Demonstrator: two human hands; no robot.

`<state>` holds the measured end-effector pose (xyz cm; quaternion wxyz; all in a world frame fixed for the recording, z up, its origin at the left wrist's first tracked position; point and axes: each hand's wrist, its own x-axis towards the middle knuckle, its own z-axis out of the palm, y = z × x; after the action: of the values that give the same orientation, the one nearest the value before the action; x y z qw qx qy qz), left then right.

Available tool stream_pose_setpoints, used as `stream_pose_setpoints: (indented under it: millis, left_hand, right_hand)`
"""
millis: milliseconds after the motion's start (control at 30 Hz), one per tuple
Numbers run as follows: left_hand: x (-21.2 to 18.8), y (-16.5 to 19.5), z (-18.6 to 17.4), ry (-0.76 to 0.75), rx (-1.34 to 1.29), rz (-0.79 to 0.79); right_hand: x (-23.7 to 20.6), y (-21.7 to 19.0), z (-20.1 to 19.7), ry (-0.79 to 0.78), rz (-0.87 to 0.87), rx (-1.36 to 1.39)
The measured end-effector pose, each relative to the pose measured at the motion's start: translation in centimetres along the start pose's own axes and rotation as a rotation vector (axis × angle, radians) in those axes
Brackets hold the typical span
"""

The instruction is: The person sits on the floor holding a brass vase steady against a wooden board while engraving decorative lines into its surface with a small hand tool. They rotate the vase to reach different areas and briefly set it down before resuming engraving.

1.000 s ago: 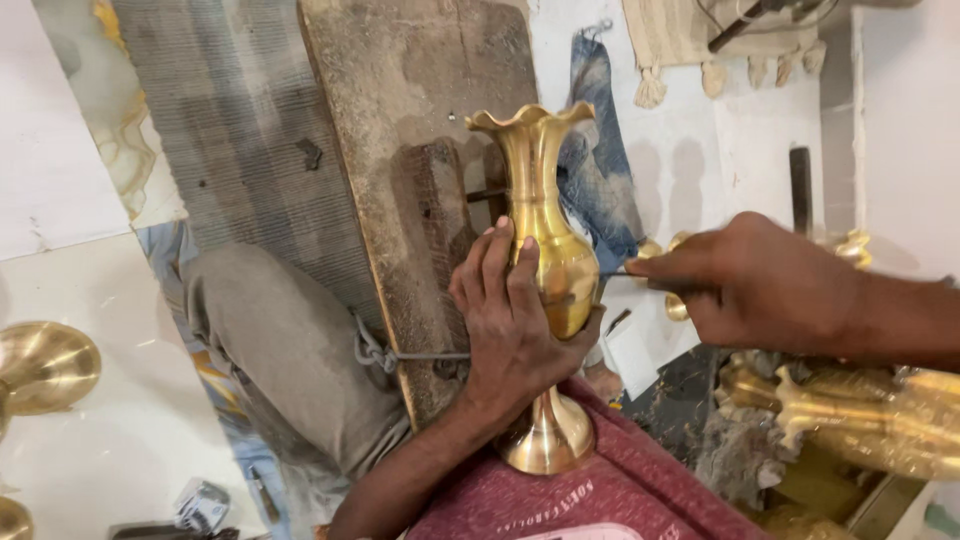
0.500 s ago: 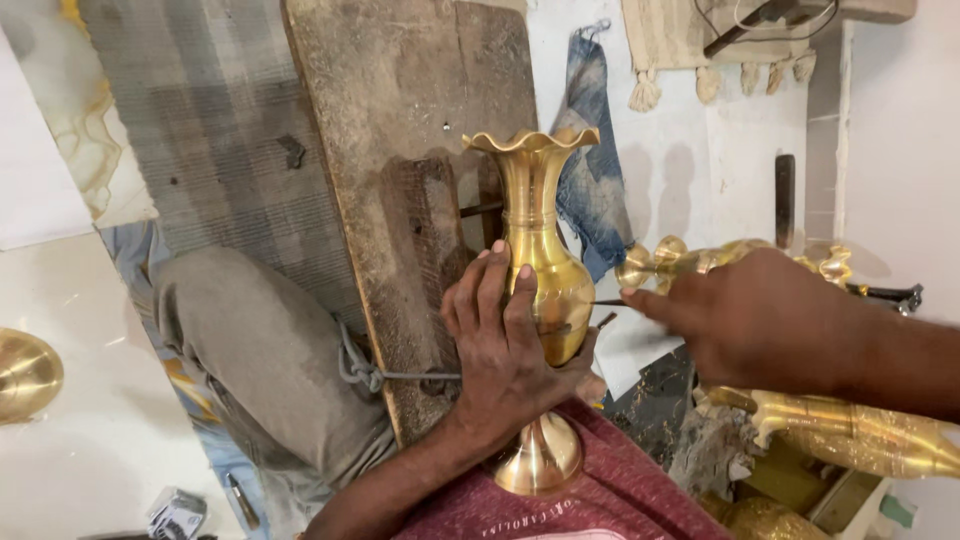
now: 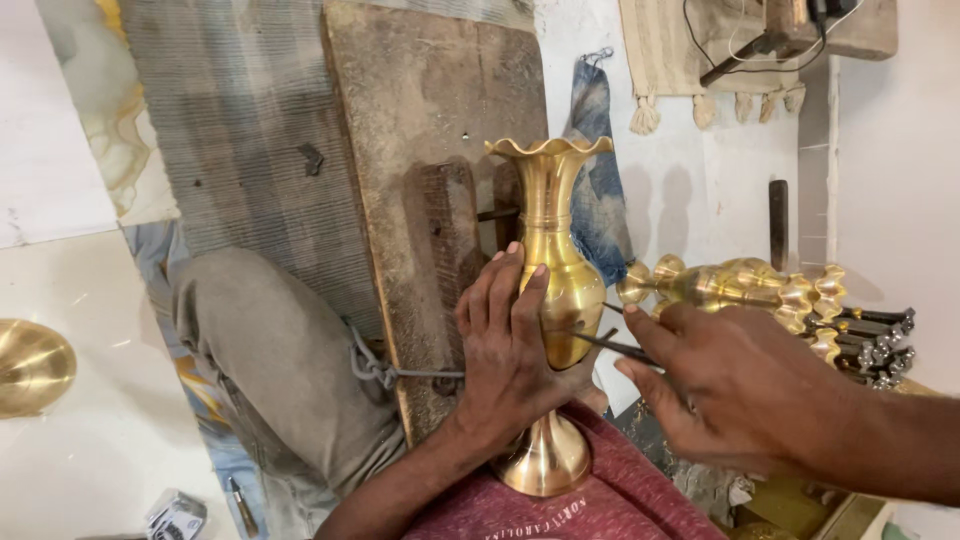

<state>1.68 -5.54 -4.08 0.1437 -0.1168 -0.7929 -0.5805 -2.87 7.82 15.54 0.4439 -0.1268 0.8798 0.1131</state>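
A tall brass vase (image 3: pixel 552 215) with a fluted rim stands upright at the centre, its round foot resting on my red-clothed lap. My left hand (image 3: pixel 510 350) wraps around the vase's belly from the left, fingers spread over the metal. My right hand (image 3: pixel 735 385) comes in from the right and pinches a thin dark metal tool (image 3: pixel 605 343) whose tip touches the vase's belly. Behind the vase lies a worn wooden board (image 3: pixel 420 170).
More brass vases (image 3: pixel 740 285) lie on their sides at the right, beside dark metal tools (image 3: pixel 880 340). A brass bowl (image 3: pixel 32 366) sits at the far left on the pale floor. My grey-trousered leg (image 3: pixel 270 360) stretches left. A blue rag (image 3: pixel 600 190) lies behind.
The view has shifted, so vase and hands sit further right and lower in frame. My right hand has slid down and closer to the vase's belly; my left hand keeps its hold.
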Motion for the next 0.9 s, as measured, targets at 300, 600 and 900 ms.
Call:
stream_pose_setpoints:
  millis: [300,600,900]
  left_hand:
    - [-0.7,-0.7,-0.6,-0.019,-0.088,-0.047]
    - [-1.0,-1.2,-0.7,-0.046,-0.111,-0.059]
    - [-1.1,-1.3,-0.6,-0.076,-0.142,-0.070]
  right_hand:
    - [0.7,-5.0,-1.5,-0.093,0.128,-0.053]
    - [1.4,-7.0,-2.8,-0.070,0.068,0.023]
    - [1.5,-7.6,-2.0,-0.221,0.163,-0.125]
